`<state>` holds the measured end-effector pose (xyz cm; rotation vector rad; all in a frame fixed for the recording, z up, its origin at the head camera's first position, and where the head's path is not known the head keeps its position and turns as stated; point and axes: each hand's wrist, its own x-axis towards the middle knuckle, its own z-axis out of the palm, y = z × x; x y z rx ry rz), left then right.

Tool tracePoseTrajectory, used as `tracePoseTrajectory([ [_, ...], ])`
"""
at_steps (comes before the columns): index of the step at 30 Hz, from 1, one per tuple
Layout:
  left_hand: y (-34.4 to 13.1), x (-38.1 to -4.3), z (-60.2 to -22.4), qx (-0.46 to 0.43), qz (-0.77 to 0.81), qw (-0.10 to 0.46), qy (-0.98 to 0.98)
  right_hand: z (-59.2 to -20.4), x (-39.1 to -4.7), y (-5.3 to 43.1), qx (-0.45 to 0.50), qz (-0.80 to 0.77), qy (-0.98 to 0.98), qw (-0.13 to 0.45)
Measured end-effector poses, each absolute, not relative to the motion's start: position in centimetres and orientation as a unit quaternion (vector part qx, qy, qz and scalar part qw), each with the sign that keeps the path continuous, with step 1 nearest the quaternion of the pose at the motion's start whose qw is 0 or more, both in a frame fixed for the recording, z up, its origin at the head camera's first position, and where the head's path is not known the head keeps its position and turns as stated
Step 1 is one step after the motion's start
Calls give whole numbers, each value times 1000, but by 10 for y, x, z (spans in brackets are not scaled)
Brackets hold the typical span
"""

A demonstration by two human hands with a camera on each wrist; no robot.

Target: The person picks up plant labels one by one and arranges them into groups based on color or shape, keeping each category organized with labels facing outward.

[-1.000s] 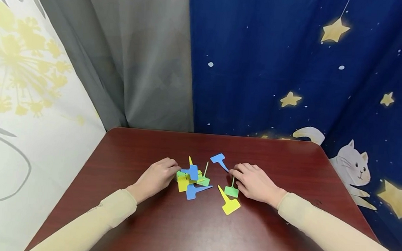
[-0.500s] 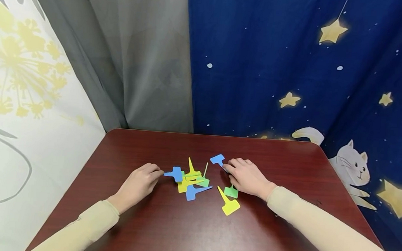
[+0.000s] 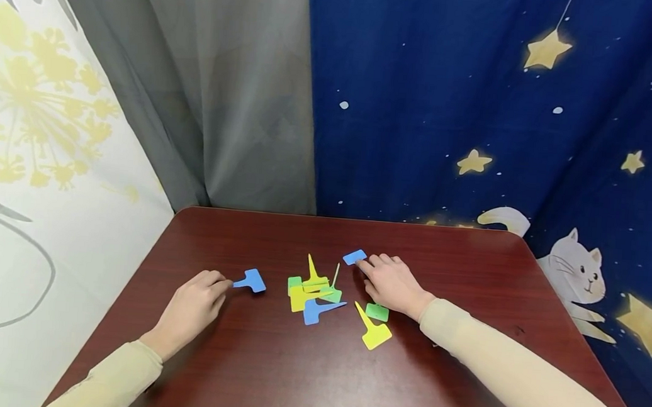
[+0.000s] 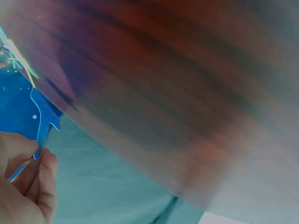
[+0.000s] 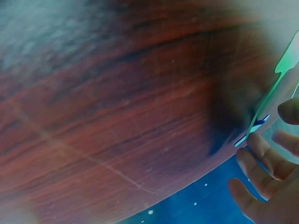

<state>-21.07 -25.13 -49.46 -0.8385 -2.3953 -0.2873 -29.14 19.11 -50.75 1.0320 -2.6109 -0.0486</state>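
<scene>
maroon table [image 3: 257, 375] | left hand [image 3: 192, 306] pinches blue tag [image 3: 254, 280], jutting right | right hand [image 3: 393, 286] loose over second blue tag [image 3: 354, 256]

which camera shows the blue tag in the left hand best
The head view: the blue tag shows its broad face there, pinched by the left hand. The left wrist view shows it closer but slanted; the right wrist view misses it.

Here's the right hand [image 5: 268, 182], lower right, fingertips right by a blue tag [image 5: 262, 122], touching perhaps, hard to judge! Green tag [image 5: 287, 59] slanting from upper right, red-brown tabletop [image 5: 117, 126] filling the middle, white-dotted blue cloth [image 5: 187, 203] below.
</scene>
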Motion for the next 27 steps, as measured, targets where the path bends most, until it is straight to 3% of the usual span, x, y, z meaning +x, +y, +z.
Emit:
tracePoseTrajectory([
  [13,-269,-199,-499,-276,-91,312,-904,-513,-289,192,348,-35,-923,161],
  [21,-272,-189,-499,-300,-64,348,-886,-512,-291,185,355,-49,-920,159],
  [27,-274,-183,-501,-298,-61,339,-890,-512,-291,187,356,-55,-919,159],
])
